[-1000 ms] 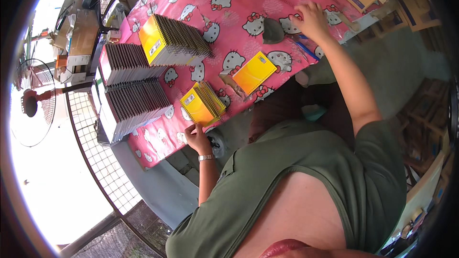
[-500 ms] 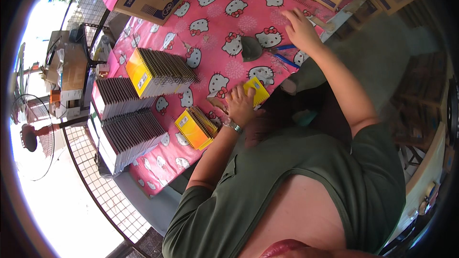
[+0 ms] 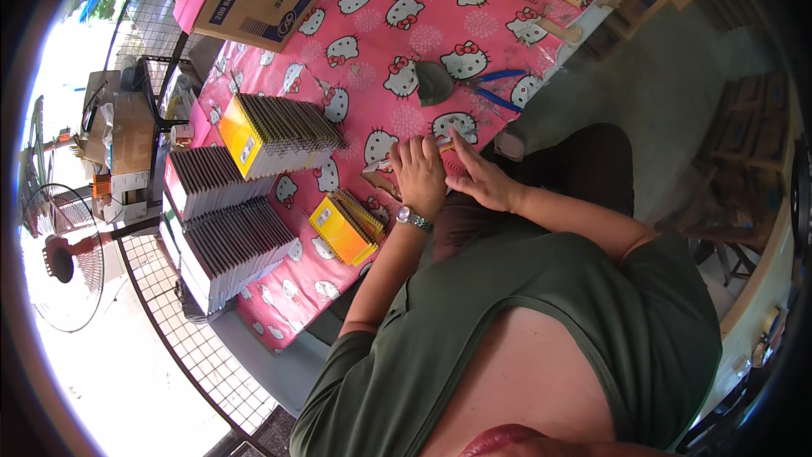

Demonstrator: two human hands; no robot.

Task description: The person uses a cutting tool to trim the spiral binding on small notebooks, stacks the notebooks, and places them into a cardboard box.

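Note:
At the table's near edge, my left hand is curled over a small yellow spiral notebook, of which only a narrow orange-and-white edge shows; the rest is hidden. My right hand is beside it, fingers stretched and thumb apart, its fingertips at the notebook's right end. Left of my left hand lies a small pile of yellow-orange spiral notebooks. Beyond my hands are a dark grey scoop-like piece and blue-handled pliers.
A tall row of yellow spiral notebooks and two rows of dark-bound notebooks stand at the left. Cardboard boxes line the far side of the pink patterned table. A fan stands outside the left edge.
My right hand has come from the far right edge to beside my left hand. The yellow notebook's cover, visible before, now shows only as a thin edge.

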